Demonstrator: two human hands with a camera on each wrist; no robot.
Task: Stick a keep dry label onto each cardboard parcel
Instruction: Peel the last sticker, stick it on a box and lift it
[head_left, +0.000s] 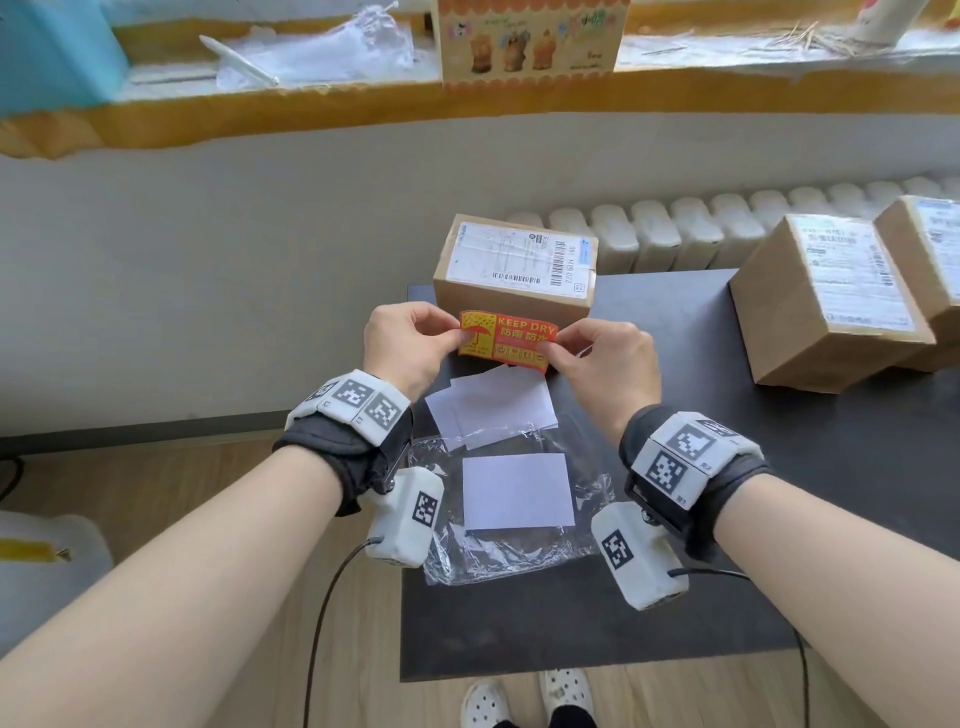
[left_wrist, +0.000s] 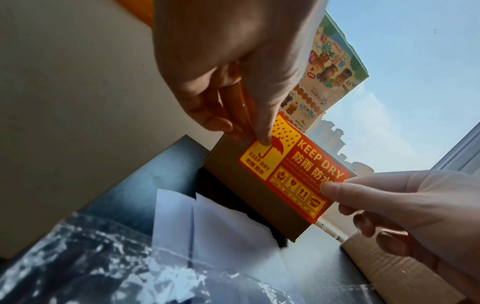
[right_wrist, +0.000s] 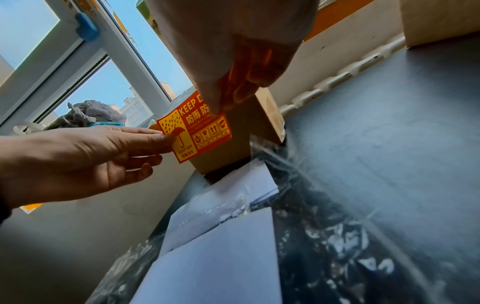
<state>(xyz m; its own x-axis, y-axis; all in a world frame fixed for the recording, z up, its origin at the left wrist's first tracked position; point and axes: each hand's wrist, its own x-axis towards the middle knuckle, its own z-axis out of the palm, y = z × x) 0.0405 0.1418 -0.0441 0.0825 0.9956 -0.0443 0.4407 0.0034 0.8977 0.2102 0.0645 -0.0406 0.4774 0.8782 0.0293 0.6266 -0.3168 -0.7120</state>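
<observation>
A red and yellow keep dry label hangs in the air just in front of the near side of a cardboard parcel at the table's far left. My left hand pinches the label's left end, and my right hand pinches its right end. Whether the label touches the cardboard, I cannot tell. Two more parcels with white shipping labels on top stand at the far right.
White backing sheets lie on the dark table, partly on a clear plastic bag holding another white sheet. A white radiator runs behind the table. A printed carton stands on the windowsill.
</observation>
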